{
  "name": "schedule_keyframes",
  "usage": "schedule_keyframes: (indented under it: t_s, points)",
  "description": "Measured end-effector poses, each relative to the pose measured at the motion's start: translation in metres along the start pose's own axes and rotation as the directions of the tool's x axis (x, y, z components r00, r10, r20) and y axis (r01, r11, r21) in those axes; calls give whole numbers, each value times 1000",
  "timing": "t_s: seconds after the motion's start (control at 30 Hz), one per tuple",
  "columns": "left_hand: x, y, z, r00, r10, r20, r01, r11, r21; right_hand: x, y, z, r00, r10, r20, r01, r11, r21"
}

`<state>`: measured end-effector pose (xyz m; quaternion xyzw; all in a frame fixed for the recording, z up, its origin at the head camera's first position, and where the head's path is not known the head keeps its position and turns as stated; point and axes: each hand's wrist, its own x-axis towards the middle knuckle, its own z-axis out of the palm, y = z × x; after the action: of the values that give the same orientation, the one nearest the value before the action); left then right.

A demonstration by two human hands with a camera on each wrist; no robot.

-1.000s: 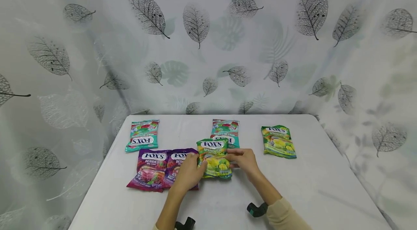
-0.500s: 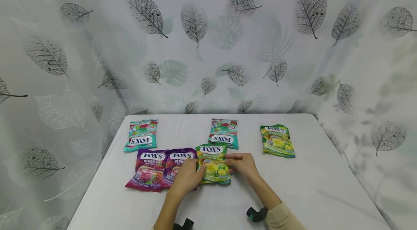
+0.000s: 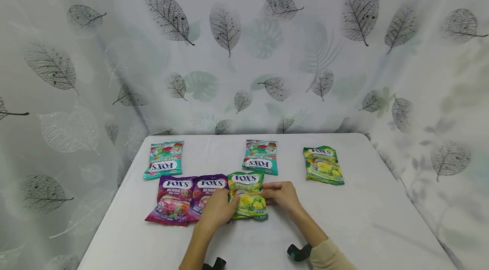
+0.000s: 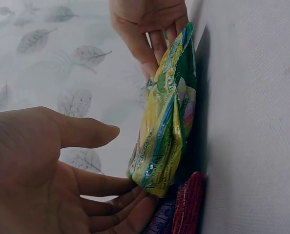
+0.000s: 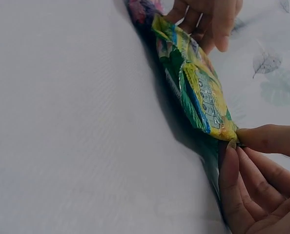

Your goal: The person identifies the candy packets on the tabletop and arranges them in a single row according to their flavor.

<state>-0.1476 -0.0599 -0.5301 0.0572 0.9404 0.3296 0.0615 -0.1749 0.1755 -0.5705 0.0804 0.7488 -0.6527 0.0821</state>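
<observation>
A yellow-green Fox's Spring Tea candy bag lies between both hands at the front middle. My left hand is at its left edge; in the left wrist view the thumb stands apart from the bag while the straight fingertips touch its side. Thumb and fingers of my right hand pinch the opposite edge, seen closely in the right wrist view. Immediately left lie two purple Fox's Berries bags, one fully visible and another partly covered by the left hand.
Teal Mint Blossom bags lie upside down at the back left and back middle. A second Spring Tea bag rests at the back right. Behind the white table hangs a leaf-patterned curtain.
Both hands have brought the Spring Tea bag toward the front, off the middle teal bag it overlapped, down into line beside the purple bags. The left thumb stays over its near side.
</observation>
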Motion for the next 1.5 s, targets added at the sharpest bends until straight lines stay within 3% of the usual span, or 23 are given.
schedule_keyframes:
  t_s: [0.33,0.53,0.67,0.87,1.13,1.5]
  points:
    - [1,6,-1,995,-25,-99,41,987,154,4,3,-8,992,-30,121,44,992,-114]
    - [3,13,-5,992,4,-126,16,987,162,3,-5,-17,988,-60,145,92,970,-223]
    - [7,21,-7,993,34,-117,-16,988,154,3,-8,-22,993,-62,97,85,964,-253]
    - [20,40,-7,990,133,-51,-128,987,98,6,-14,-35,998,-62,8,62,966,-251]
    - [41,65,4,969,243,52,-244,970,16,10,-18,-67,990,-115,-80,88,953,-290]
    - [65,98,44,932,334,139,-317,940,-127,5,-21,-119,936,-220,-274,80,892,-444]
